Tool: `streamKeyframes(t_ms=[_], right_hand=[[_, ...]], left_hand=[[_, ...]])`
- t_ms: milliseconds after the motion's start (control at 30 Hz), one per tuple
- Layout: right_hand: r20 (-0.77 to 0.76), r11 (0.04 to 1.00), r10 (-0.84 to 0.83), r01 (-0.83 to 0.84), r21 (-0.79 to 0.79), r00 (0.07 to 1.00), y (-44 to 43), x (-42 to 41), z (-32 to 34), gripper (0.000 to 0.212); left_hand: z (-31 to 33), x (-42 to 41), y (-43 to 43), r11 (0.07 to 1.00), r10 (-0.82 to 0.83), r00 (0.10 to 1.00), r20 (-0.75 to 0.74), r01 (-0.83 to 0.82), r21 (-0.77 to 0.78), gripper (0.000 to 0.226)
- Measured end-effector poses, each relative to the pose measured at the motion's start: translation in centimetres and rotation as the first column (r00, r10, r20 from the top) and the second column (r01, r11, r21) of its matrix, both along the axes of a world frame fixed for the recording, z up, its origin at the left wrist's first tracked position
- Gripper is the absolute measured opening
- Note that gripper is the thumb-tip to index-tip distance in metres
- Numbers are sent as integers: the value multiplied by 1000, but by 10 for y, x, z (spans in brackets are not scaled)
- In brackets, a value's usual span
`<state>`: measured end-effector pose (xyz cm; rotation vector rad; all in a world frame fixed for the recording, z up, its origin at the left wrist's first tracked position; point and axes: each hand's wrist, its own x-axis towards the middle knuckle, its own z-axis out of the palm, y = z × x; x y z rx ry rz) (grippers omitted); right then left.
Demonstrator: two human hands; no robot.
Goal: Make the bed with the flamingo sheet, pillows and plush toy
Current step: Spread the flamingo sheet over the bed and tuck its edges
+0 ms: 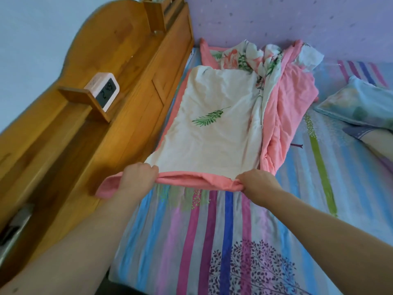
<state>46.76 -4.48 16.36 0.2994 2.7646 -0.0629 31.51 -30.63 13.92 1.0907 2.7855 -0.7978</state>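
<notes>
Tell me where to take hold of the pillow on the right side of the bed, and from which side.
Probably by its left corner, coming from the left across the striped sheet. The pillow lies flat, that corner points toward the flamingo sheet with nothing on it, and the pillow's right end runs out of view.

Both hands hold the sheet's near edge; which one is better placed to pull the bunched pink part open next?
Probably the right hand: it grips the flamingo sheet right beside the bunched pink folds. The left hand grips the edge on the far side, next to the wooden headboard.
</notes>
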Motion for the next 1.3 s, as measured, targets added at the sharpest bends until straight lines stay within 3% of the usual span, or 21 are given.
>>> streamKeyframes(t_ms=[200, 433, 733, 1033, 1300], right_hand=[[11, 999, 32, -32, 26, 999, -60, 27, -8, 21], [91, 999, -49, 51, -11, 995, -91, 69, -23, 18], [230, 999, -23, 30, -31, 973, -117, 122, -44, 20], [365, 994, 107, -86, -74, 925, -150, 138, -83, 12], [438, 971, 240, -220, -97, 866, -170, 149, -126, 21]], left_hand=[[0, 35, -60, 1000, 9, 1000, 24, -9, -14, 20], [-13, 77, -102, 999, -31, 991, 132, 29, 19, 22], [-49, 124, -125, 999, 40, 947, 318, -27, -46, 30], [-76, 168, -158, 978, 163, 926, 341, -106, -181, 26], [-120, 196, -176, 957, 267, 912, 310, -212, -200, 29]])
